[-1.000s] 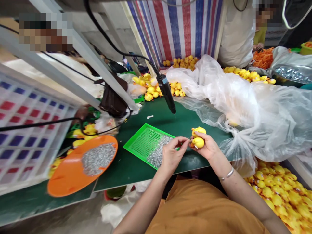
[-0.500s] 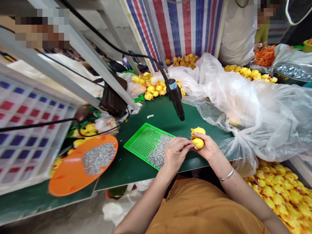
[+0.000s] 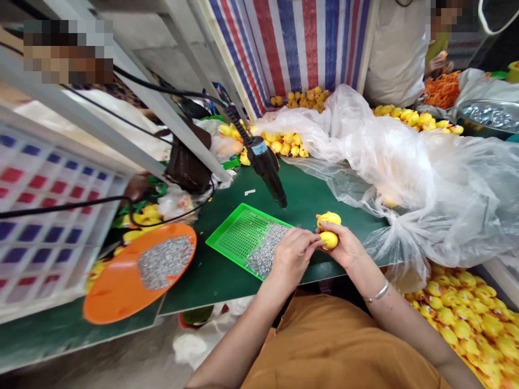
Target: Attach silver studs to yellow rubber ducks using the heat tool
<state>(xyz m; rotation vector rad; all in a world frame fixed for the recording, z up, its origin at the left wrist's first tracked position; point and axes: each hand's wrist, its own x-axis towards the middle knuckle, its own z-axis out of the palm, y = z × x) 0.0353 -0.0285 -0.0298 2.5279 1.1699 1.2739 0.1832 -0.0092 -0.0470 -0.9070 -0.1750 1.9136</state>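
My right hand (image 3: 343, 246) grips a yellow rubber duck (image 3: 329, 229) with its fingers wrapped around the duck's middle. My left hand (image 3: 292, 256) is pinched close beside the duck, its fingertips touching or almost touching it. Anything held in those fingertips is hidden. Just left of my left hand lies a bright green perforated tray (image 3: 245, 240) with a heap of small silver studs (image 3: 265, 251) on it. Further left, an orange plate (image 3: 109, 292) holds more silver studs (image 3: 164, 262).
A black handheld tool (image 3: 265, 170) hangs on its cable over the green workbench (image 3: 227, 286). A clear plastic bag (image 3: 405, 178) sprawls to the right. Piles of yellow ducks (image 3: 462, 319) lie around it. A co-worker's hand (image 3: 436, 65) works at the far right.
My left hand has closed in against the duck. The hanging black tool has swung back to the left after moving right.
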